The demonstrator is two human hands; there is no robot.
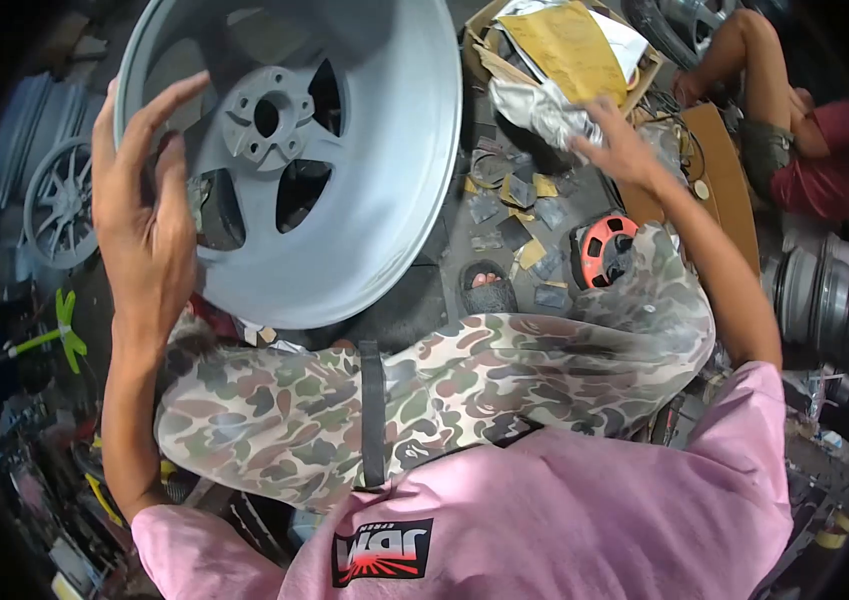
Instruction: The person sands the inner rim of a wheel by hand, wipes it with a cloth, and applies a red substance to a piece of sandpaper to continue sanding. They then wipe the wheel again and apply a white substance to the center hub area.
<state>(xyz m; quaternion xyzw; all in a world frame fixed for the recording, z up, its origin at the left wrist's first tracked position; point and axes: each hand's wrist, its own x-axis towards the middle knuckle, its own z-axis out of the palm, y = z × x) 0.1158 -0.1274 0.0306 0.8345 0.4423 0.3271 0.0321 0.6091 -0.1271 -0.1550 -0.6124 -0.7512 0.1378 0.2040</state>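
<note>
A large grey car wheel rim stands tilted in front of me, its hub and spokes facing up toward me. At its left edge is my left hand, with fingers spread on both sides of the lip, holding the wheel. Farther right, my right hand is at a crumpled silvery-white cloth, fingers pinching its right end; the fingertips are slightly blurred. Just beyond the cloth, a cardboard box holds yellow sandpaper sheets.
Worn sandpaper pieces litter the floor near my sandalled foot. A red-and-black round object lies by my knee. Another person sits at the right, above stacked rims. More wheels stand at the left.
</note>
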